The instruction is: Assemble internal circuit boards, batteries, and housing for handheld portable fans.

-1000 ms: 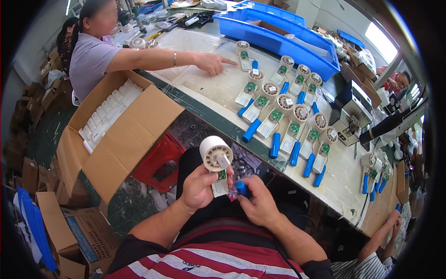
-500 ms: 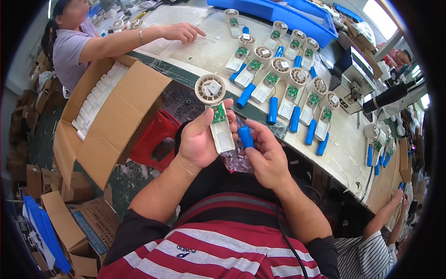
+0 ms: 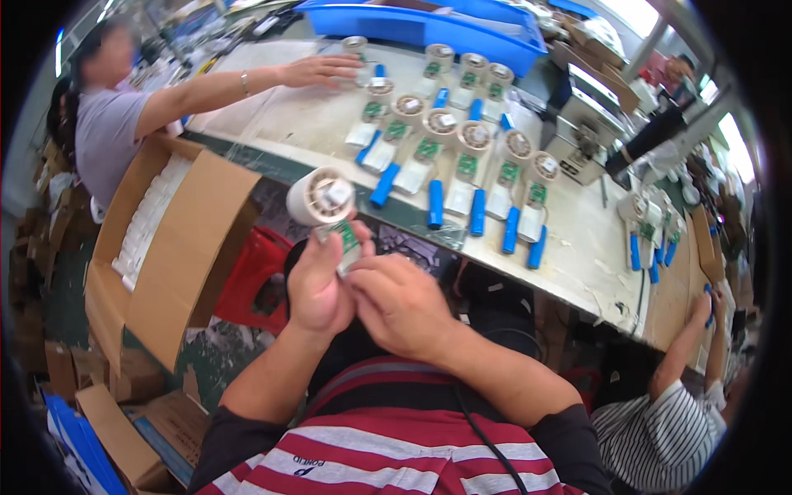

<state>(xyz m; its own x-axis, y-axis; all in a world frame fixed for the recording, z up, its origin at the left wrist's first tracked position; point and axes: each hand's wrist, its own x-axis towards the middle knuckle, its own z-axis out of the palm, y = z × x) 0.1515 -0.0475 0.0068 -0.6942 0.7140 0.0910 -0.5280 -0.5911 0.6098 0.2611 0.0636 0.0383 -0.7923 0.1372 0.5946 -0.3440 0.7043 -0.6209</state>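
Note:
A half-built handheld fan (image 3: 307,203) with a round white head and an exposed green circuit board (image 3: 347,237) is held upright in my left hand (image 3: 315,285), its thumb along the handle. Bent and drawn together, the fingers of my right hand (image 3: 403,304) press at the handle's lower end. They cover that part of the casing, and the fan's blue battery cannot be seen there. On the table in front of me lie several similar open fans (image 3: 426,150), each with a blue battery (image 3: 435,205) hanging from it.
An open cardboard box (image 3: 194,239) of white parts stands at left beside a red stool (image 3: 254,280). A blue bin (image 3: 429,29) lies along the worktable's (image 3: 289,136) far side. Another person's hand (image 3: 326,70) reaches toward a fan. A boxy machine (image 3: 582,124) stands at right.
My hands and the fan have shifted left and slightly down. My right hand has closed in on the handle, and the blue battery it held is now out of sight. The person opposite has reached farther right.

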